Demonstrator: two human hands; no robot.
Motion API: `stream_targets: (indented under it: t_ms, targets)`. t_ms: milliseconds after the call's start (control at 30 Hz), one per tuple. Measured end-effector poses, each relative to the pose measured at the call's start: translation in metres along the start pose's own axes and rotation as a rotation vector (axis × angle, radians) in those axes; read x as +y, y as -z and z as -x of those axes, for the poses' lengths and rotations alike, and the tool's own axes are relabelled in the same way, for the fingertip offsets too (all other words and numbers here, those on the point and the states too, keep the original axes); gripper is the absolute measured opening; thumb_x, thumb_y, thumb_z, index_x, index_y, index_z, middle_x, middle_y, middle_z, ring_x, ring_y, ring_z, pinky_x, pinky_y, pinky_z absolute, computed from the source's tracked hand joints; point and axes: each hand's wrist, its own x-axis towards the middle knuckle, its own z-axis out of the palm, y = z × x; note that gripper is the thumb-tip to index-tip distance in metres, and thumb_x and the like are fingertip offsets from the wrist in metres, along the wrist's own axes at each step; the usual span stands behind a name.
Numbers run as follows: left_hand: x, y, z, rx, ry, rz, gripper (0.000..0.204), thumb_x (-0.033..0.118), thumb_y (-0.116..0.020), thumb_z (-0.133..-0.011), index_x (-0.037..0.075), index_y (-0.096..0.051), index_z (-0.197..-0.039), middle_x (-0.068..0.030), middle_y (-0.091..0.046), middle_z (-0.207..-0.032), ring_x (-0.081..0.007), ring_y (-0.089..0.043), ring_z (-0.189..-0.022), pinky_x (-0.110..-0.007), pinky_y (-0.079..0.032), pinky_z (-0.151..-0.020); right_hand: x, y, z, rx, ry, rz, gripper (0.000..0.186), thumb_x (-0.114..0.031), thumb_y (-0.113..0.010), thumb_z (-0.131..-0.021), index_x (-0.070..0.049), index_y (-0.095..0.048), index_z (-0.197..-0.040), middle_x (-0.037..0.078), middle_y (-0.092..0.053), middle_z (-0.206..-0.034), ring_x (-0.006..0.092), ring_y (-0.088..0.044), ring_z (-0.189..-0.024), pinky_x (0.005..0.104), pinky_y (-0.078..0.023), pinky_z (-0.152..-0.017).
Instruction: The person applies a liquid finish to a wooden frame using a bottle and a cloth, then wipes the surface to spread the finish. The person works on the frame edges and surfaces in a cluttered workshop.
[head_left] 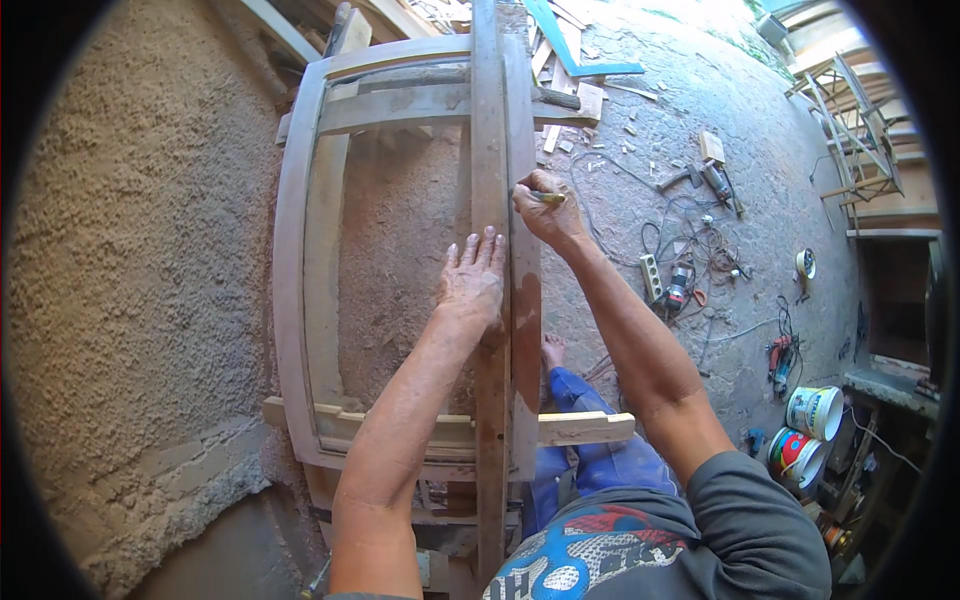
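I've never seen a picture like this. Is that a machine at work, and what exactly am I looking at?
No machine here: these are a person's own bare hands. A wide fisheye camera worn on the head looks down at them, so straight edges bend and the corners go dark. The left hand lies flat on a long wooden strip, which runs lengthwise across a rectangular wooden frame. The right hand holds a thin, pencil-like tool just right of the strip; its tip is too small to make out. On the floor to the right are tangled cables and a white socket block, with two buckets farther right.
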Motion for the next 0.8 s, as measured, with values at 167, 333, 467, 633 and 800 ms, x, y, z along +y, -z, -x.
stream_targets:
  t_ms: [167, 333, 467, 633, 800]
  targets:
    - [0.0, 0.0, 0.005, 0.028, -0.005, 0.029, 0.13, 0.037, -0.09, -0.064, 0.007, -0.008, -0.16, -0.0102, -0.009, -0.168, -0.0277, -0.015, -0.154, -0.046, -0.016, -0.125, -0.008, -0.014, -0.001, 0.062, 0.092, 0.111, 0.023, -0.024, -0.058, -0.089, -0.002, -0.067, -0.091, 0.022, -0.069, -0.093, 0.0393, -0.068, -0.091, 0.045, -0.054, -0.082]
    - [-0.001, -0.004, 0.001, 0.018, 0.001, 0.054, 0.143, 0.042, -0.095, -0.053, 0.008, -0.008, -0.16, -0.0106, -0.006, -0.169, -0.0277, -0.012, -0.155, -0.048, -0.014, -0.125, -0.012, -0.023, -0.004, 0.068, 0.096, 0.223, 0.026, -0.028, -0.057, -0.089, -0.004, -0.068, -0.092, 0.022, -0.07, -0.094, 0.0396, -0.068, -0.092, 0.0454, -0.054, -0.082]
    - [-0.001, -0.008, 0.0, 0.026, 0.003, 0.029, 0.144, 0.042, -0.095, -0.052, 0.008, -0.007, -0.161, -0.0104, -0.006, -0.169, -0.0275, -0.012, -0.155, -0.048, -0.013, -0.125, -0.014, -0.022, -0.009, 0.013, 0.055, 0.27, 0.028, -0.029, -0.058, -0.088, -0.004, -0.068, -0.096, 0.022, -0.071, -0.092, 0.041, -0.069, -0.09, 0.0461, -0.054, -0.082]
    - [-0.001, 0.003, 0.005, -0.004, -0.017, 0.03, 0.145, 0.044, -0.096, -0.052, 0.009, -0.007, -0.161, -0.0092, -0.007, -0.169, -0.0272, -0.012, -0.155, -0.048, -0.011, -0.126, -0.018, -0.021, -0.009, 0.038, 0.068, 0.342, 0.023, -0.024, -0.058, -0.085, -0.004, -0.069, -0.086, 0.021, -0.072, -0.089, 0.0385, -0.07, -0.087, 0.0448, -0.056, -0.079]
    - [-0.006, -0.001, 0.003, 0.014, -0.033, 0.115, 0.149, 0.032, -0.099, -0.046, 0.006, -0.007, -0.16, -0.012, -0.007, -0.169, -0.0287, -0.012, -0.155, -0.05, -0.01, -0.125, -0.018, -0.027, -0.009, 0.017, 0.046, 0.352, 0.024, -0.024, -0.057, -0.085, -0.004, -0.069, -0.088, 0.021, -0.071, -0.092, 0.039, -0.07, -0.089, 0.0451, -0.055, -0.08]
